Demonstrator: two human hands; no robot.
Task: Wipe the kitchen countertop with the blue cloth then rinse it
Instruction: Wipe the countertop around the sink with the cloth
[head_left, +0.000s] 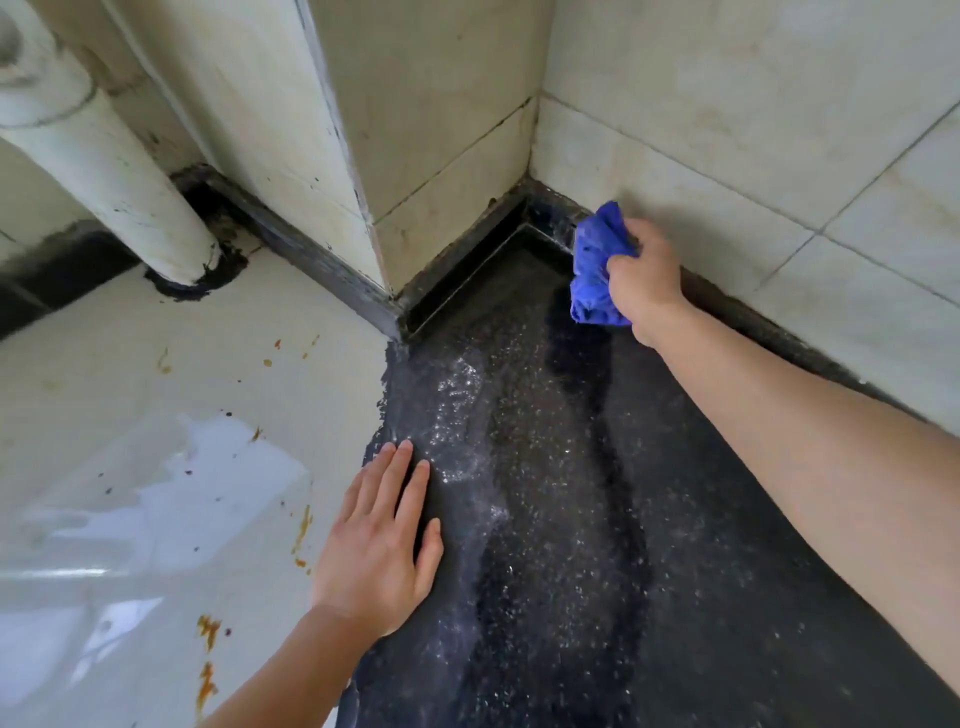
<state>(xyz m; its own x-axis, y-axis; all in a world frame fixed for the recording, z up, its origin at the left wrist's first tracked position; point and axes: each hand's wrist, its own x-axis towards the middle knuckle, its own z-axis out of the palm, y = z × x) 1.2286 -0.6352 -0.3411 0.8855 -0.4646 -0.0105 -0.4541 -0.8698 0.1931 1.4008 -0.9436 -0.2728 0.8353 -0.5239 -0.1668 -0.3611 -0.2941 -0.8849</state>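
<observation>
Editor: Where is the blue cloth (597, 265) sitting?

Photographer: The right hand (644, 275) is clutching it, fingers curled round, at the dark countertop (571, 519) corner (against the wall tiles (727, 171)). The left hand (379, 545) is resting flat, fingers slightly spread.

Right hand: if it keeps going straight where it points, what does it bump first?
Probably the dark strip under the wall in the corner; the cloth in the right hand leads, so it would touch first. Depth is unclear.
</observation>
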